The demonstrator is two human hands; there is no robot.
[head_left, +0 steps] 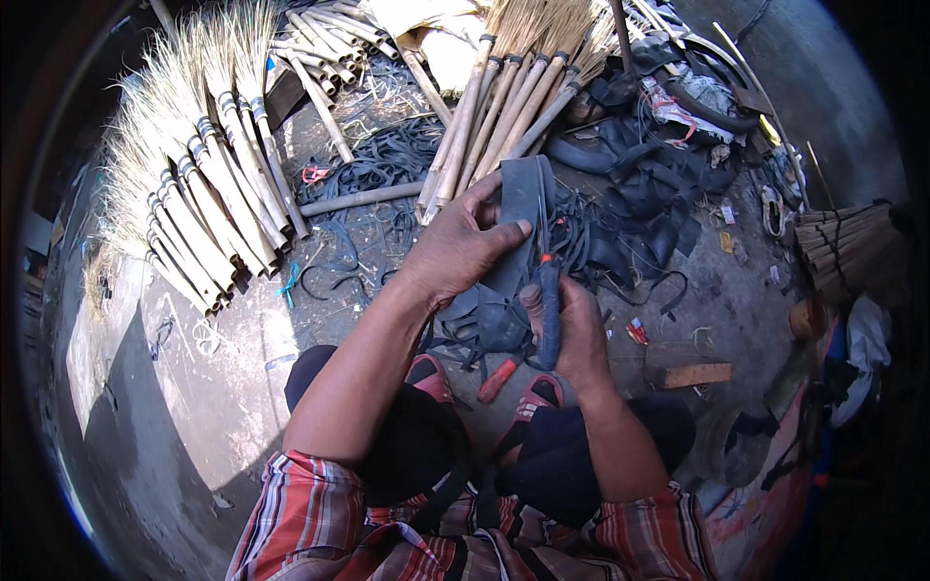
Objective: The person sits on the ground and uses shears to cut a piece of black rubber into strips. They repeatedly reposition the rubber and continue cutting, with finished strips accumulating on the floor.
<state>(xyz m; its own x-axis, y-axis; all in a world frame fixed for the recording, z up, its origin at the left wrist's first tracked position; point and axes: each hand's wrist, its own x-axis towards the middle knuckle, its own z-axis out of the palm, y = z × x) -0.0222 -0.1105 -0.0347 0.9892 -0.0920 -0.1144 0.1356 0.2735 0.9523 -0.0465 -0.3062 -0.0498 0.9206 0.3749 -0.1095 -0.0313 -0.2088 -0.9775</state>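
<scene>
My left hand point(457, 247) is closed on a strip of black rubber point(523, 198), the thumb pressing its face. The strip stands raised in front of me, and its lower part hangs toward the floor. In my right hand point(583, 334) is a pair of scissors point(548, 320) with dark wrapped handles and a spot of orange near the pivot. Their blades point up along the right edge of the rubber; whether they are parted I cannot tell. Below my hands lie cut pieces of black rubber point(494, 320) and a red-handled tool point(497, 381), between my sandalled feet.
Several straw brooms point(208, 184) lie fanned out at the left, with more brooms point(504, 107) ahead. A tangle of thin rubber strips point(378, 165) lies beyond my left hand. Scrap inner tubes point(639, 194) are heaped at the right, near a wooden block point(693, 373).
</scene>
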